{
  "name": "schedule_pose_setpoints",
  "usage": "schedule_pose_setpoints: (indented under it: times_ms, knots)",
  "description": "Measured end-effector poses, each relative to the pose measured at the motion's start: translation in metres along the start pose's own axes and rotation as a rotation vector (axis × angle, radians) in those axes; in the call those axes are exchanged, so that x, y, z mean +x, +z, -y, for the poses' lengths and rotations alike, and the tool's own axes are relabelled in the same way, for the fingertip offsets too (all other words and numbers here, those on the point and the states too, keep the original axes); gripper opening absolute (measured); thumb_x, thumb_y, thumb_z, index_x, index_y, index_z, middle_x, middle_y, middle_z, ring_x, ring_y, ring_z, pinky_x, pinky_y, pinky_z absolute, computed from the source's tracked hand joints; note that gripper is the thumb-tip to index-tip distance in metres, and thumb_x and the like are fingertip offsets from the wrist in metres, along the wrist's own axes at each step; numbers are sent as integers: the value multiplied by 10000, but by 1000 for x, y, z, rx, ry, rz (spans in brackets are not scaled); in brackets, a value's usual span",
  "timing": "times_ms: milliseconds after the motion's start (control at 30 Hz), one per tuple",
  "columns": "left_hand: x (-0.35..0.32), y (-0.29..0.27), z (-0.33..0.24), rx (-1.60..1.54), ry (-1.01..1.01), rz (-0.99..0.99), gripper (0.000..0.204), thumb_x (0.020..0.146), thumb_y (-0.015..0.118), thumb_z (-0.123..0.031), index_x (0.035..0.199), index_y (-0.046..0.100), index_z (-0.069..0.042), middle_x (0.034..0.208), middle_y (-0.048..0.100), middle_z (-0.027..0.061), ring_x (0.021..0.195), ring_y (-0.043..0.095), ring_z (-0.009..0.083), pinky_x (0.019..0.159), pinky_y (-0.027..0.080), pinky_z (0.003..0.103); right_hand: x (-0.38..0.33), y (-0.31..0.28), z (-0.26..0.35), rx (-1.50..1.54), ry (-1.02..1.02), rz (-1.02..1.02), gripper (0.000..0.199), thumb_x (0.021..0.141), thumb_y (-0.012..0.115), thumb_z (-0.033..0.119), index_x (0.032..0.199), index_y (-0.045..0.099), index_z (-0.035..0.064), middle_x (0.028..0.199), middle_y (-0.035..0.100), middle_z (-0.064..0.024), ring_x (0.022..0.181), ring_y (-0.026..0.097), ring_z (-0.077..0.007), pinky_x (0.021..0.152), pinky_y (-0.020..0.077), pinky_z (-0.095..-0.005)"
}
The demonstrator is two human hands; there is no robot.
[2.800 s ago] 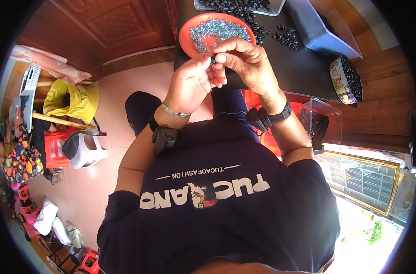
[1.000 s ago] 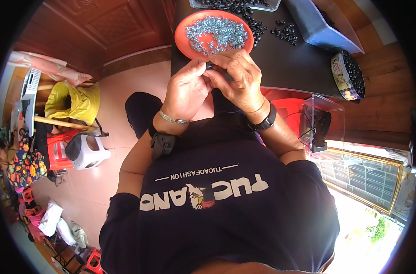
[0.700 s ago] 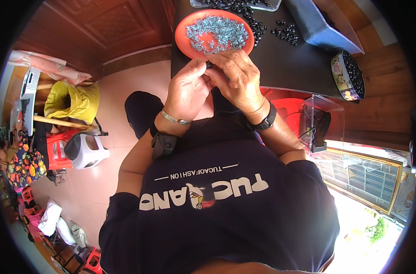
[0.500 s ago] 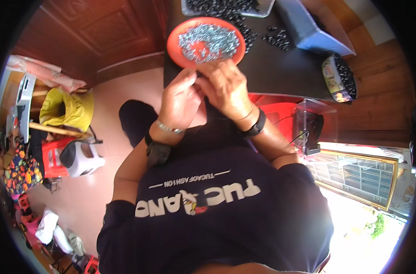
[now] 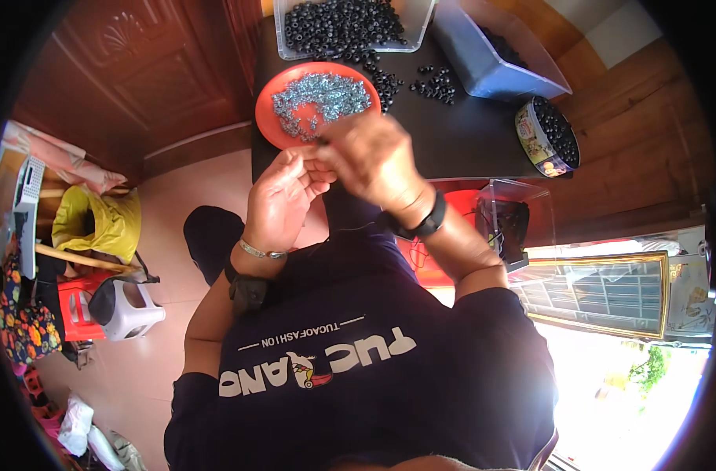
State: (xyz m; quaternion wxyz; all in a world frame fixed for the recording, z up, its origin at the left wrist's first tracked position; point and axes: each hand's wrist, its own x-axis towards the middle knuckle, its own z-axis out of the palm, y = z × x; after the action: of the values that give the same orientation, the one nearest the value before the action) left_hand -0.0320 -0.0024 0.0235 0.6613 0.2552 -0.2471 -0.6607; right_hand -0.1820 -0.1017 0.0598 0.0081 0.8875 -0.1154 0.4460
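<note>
Orange plate (image 5: 272, 125) of small silvery metal parts (image 5: 319, 96) is set at the near left edge of the black table (image 5: 460, 133), within easy reach of both hands. Right hand (image 5: 371, 157) is held at the plate's near rim, fingertips pinched together, apparently on one small part; too blurred to confirm. Left hand (image 5: 283, 196) is held just beside it, palm cupped upward and fingers loosely apart, touching the right hand's fingertips; whether anything lies in the palm cannot be told.

Clear tray (image 5: 291, 43) of black beads (image 5: 338, 23) is placed at the far edge, just behind the plate; loose beads are spilled between them and toward the table's middle. Blue-grey bin (image 5: 491, 67) is tilted at the far right corner. Round tin (image 5: 535, 141) with a patterned multicolour side label sits at the right edge, filled with black beads. No signs are readable.
</note>
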Motion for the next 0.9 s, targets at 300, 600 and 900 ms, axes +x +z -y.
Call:
schedule_pose_setpoints:
  times_ms: [300,600,900]
  knots:
    - [4,-16,-6,26,-34,-39,269,937,424,-236,1014,558,-17,938,613,115,855,596,212,793,456,325,77,-125,-149,-758,171,-242,239,721,613,53,957,644,24,912,615,-159,869,569,-348,796,471,-398]
    - [14,-32,-1,57,-95,-105,256,936,431,-248,963,555,-27,894,614,109,809,604,220,743,474,334,27,-57,-212,-335,423,204,179,784,614,213,926,701,147,927,672,-91,875,627,-305,780,501,-391]
    - [12,-31,2,114,-72,-120,268,938,427,-268,956,542,-27,883,610,116,806,618,238,720,506,363,-5,-23,-266,-505,532,722,231,736,609,144,953,687,128,993,651,-94,982,603,-283,845,485,-391]
